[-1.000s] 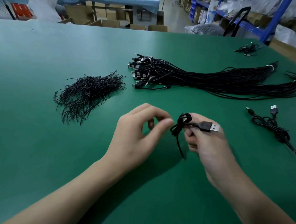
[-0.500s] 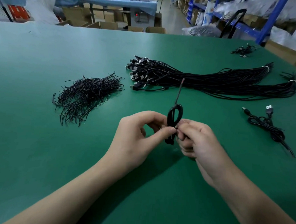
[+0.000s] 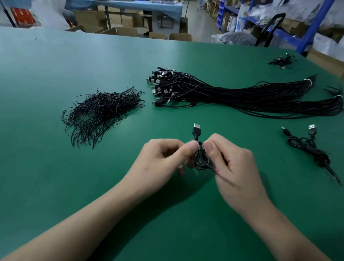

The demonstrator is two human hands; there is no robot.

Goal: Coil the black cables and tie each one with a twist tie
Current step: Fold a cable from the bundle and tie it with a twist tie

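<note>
My left hand (image 3: 162, 159) and right hand (image 3: 234, 167) pinch one small coiled cable (image 3: 200, 158) between them, just above the table (image 3: 48, 175), plug (image 3: 196, 130) up; whether it is tied I cannot tell. One cable that looks finished (image 3: 311, 149) lies to the right; the big bundle (image 3: 246, 94) and heap of ties (image 3: 101, 110) suggest most work remains

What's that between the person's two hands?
A small coiled black cable, pinched by the left hand and right hand, its USB plug sticking up. The head view shows it.
</note>
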